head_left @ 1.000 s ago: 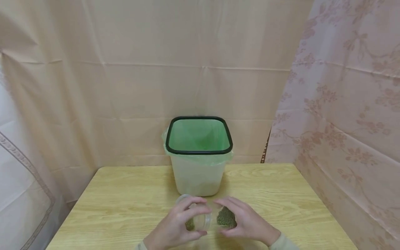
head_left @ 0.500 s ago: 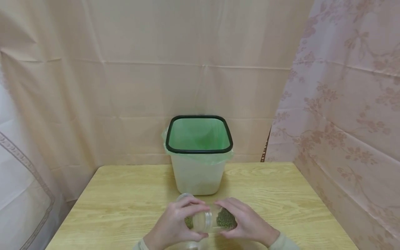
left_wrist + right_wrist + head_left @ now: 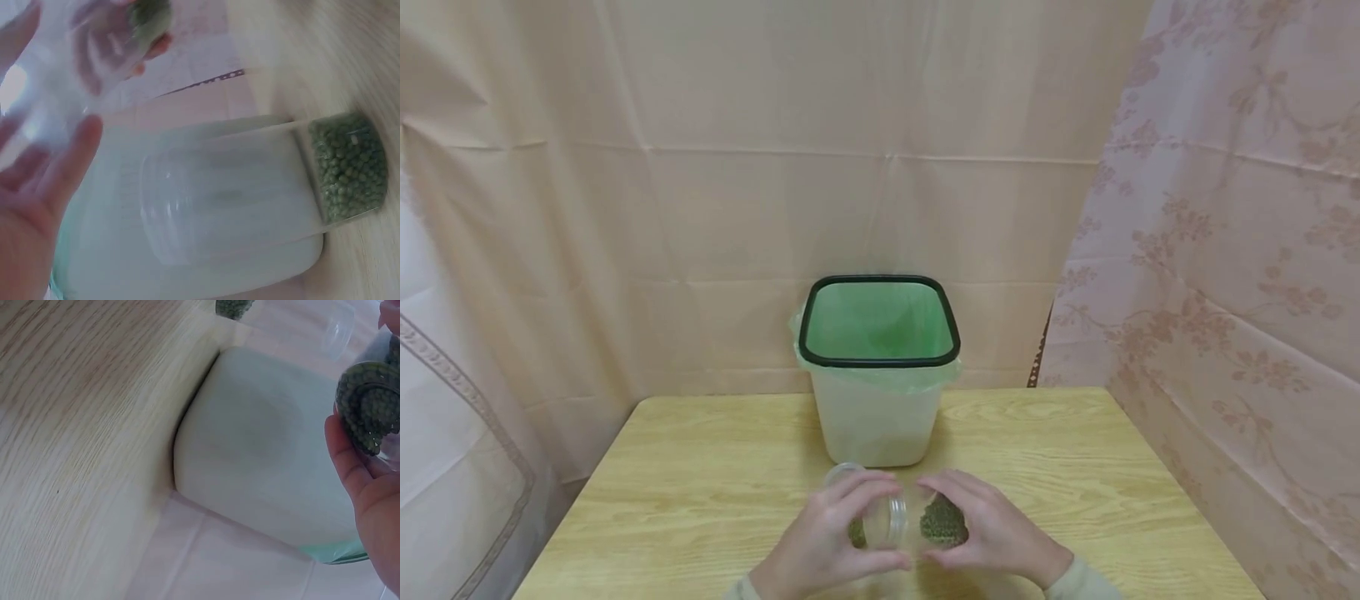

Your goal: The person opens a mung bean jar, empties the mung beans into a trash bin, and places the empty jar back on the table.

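Both hands hold a clear jar of green beans lying on its side above the front of the table. My right hand (image 3: 992, 529) grips its bottom end, where the beans (image 3: 943, 523) are gathered. Around the ridged clear end (image 3: 897, 521) curl the fingers and thumb of my left hand (image 3: 827, 533). A second clear jar (image 3: 225, 194) stands upright on the table just beyond the left hand, green beans (image 3: 350, 165) filling its lower part. In the head view the left hand partly hides it, and only its round rim (image 3: 844, 472) and some beans show.
A white bin (image 3: 876, 425) with a black rim (image 3: 880, 362) and a green liner bag (image 3: 880, 321) stands behind the jars at the table's middle. Beige curtains (image 3: 850, 192) hang behind the wooden table (image 3: 715, 467), and a pink floral one (image 3: 1225, 292) at the right.
The left fingers and thumb have shifted around the jar's ridged end, the thumb now reaching further right. The right hand has stayed nearly still on the jar's bottom end.
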`<state>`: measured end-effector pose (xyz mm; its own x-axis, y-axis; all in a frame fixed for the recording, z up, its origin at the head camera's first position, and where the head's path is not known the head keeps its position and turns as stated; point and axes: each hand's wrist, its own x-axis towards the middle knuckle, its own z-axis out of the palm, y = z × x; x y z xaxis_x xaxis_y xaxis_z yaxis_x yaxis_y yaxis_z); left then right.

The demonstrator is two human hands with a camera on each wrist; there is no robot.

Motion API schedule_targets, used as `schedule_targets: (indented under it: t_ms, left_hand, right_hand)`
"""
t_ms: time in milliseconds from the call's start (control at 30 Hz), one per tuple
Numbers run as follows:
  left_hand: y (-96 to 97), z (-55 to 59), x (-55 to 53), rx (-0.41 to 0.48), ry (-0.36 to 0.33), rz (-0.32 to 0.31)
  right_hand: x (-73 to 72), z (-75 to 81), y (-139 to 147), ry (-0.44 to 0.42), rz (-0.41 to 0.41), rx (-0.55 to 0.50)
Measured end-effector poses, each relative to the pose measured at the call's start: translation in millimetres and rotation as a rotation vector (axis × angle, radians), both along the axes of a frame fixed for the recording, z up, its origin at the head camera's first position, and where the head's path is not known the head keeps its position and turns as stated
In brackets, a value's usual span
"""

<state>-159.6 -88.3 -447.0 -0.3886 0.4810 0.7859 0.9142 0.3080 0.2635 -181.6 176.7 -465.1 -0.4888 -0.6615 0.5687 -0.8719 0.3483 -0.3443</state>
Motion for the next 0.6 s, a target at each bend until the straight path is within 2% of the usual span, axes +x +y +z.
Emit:
schedule_targets:
  t_ms: [100,233,333,467,600]
  left_hand:
    - [3.7,-1.1,0.6,-0.011,0.02,0.075]
    - [6.3,-3.6,0.6,-0.071,0.089,0.214]
    - [7.8,-5.4,-0.3,-0.11,0.149,0.308]
    - [10.1,-5.6,-0.9,-0.102,0.158,0.362]
    - [13.2,-3.3,1.6,-0.077,0.086,0.374]
  right_hand:
    - [0.8,0.9,-1.3,-0.04,-0.026,-0.013]
    - [1.8,2.1,-1.7,-0.082,-0.052,-0.021]
    - [1.4,2.8,-2.5,-0.061,-0.038,-0.03]
    - [1.0,3.0,-4.4,-0.035,-0.013,-0.04]
    - [1.9,1.9,-4.8,-0.018,-0.023,-0.035]
